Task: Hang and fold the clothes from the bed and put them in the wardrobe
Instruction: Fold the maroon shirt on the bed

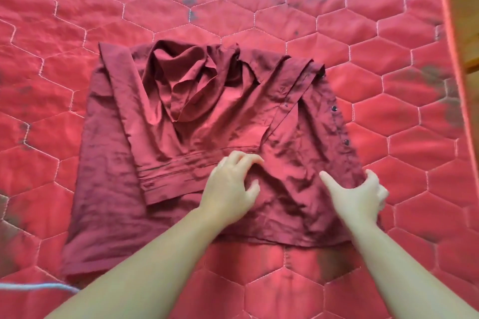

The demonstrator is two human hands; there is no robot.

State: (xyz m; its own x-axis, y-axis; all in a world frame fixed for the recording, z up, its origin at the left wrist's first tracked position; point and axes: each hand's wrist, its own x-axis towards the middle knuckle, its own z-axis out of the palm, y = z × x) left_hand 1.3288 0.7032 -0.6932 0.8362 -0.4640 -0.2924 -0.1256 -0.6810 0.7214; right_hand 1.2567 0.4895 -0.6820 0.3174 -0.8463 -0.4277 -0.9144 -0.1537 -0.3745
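A dark red button shirt (160, 153) lies partly folded on the bed, sleeves laid across its back and its collar end bunched at the far side. My left hand (230, 189) rests on the cloth near the shirt's middle, fingers bent and pressing into the fabric. My right hand (357, 194) is at the shirt's right edge, below the row of dark buttons (346, 142); its thumb lies on top of the cloth and its fingers curl round the edge, gripping it.
The shirt lies on a red quilted bedspread (285, 8) with hexagon stitching and dark faded patches. The bed's right edge (456, 59) borders a wooden floor or frame. A grey cord (33, 286) lies at the lower left.
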